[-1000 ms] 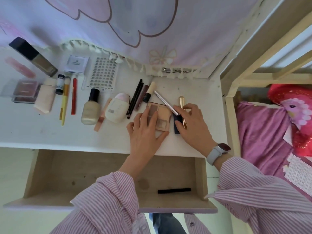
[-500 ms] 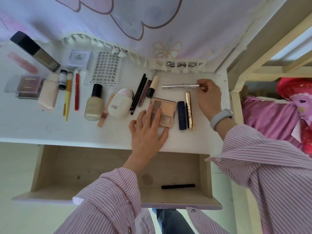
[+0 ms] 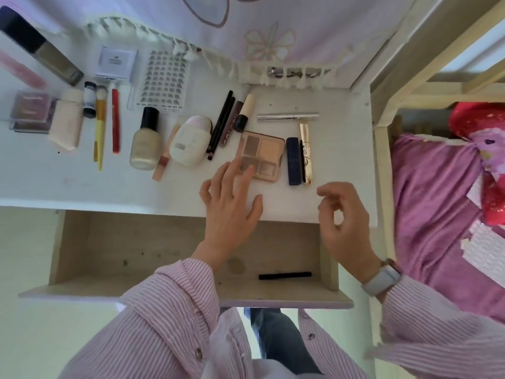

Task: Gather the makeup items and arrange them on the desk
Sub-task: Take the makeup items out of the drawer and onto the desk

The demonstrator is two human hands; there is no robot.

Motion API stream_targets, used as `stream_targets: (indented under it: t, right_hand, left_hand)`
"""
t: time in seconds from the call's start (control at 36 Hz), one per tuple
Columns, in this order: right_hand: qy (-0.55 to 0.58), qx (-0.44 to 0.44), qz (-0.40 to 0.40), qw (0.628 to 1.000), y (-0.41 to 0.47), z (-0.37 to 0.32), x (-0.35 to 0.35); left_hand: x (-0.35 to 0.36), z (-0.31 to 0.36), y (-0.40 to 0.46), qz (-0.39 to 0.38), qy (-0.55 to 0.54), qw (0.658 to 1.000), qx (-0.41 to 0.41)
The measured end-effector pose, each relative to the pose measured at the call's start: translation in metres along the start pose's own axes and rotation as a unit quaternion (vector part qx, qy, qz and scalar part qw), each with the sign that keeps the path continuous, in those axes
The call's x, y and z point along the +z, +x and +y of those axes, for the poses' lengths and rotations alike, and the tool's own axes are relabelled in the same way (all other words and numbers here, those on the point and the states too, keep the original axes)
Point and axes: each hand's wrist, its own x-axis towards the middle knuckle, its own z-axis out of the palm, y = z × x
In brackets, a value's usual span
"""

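1. Lying across the white desk (image 3: 82,187), makeup sits in a row; most tubes run near-to-far.
2. Left hand (image 3: 232,203) is spread flat, fingertips over the eyeshadow palette (image 3: 266,151).
3. Right hand (image 3: 343,214) hovers loosely curled, holding nothing.
4. Silver pen (image 3: 287,116) lies left-to-right, far of the palette.
5. Labels are unreadable.

The left hand (image 3: 232,203) covers the near-left corner of the eyeshadow palette (image 3: 261,155), and its fingertips are smeared with motion blur. The dark bottle (image 3: 41,49) and pink tube (image 3: 20,69) at far left run off the frame edge. Print on the small white box (image 3: 117,62) and gold tube (image 3: 305,151) is too tiny to read. The curtain fringe (image 3: 297,75) half hides something metal behind it.
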Motion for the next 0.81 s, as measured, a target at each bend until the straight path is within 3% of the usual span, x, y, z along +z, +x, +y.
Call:
stream_targets:
  t: [0.08,0.17,0.22,0.31,0.36,0.47,0.69,0.81]
  right_hand:
    - [-0.037,0.041,-0.207,0.977,-0.049,0.005,0.009]
    - [-0.125,0.171,-0.411,0.887,-0.075,0.024,0.031]
    - [-0.169,0.218,-0.471,0.838,-0.081,0.037,0.046]
    - [-0.221,0.25,-0.51,0.793,-0.08,0.053,0.065]
    - [-0.219,0.277,-0.521,0.777,-0.078,0.057,0.075]
    - [-0.242,0.272,-0.565,0.74,-0.072,0.051,0.084]
    - [-0.236,0.282,-0.558,0.743,-0.07,0.036,0.087]
    - [-0.199,0.283,-0.521,0.781,-0.074,0.017,0.099]
  left_hand:
    - [-0.004,-0.004,-0.038,0.003,-0.027,0.999,0.046]
    - [-0.005,-0.008,-0.078,-0.034,-0.029,0.998,0.042]
    - [-0.004,-0.013,-0.099,-0.096,-0.015,0.995,0.01]
    - [-0.002,-0.021,-0.119,-0.222,-0.006,0.97,-0.097]
    - [-0.003,-0.025,-0.125,-0.261,-0.017,0.952,-0.161]
    - [-0.009,-0.029,-0.126,-0.293,-0.02,0.94,-0.172]
    - [-0.019,-0.051,-0.143,-0.256,0.02,0.958,-0.131]
    - [-0.022,-0.058,-0.144,-0.258,0.021,0.955,-0.143]
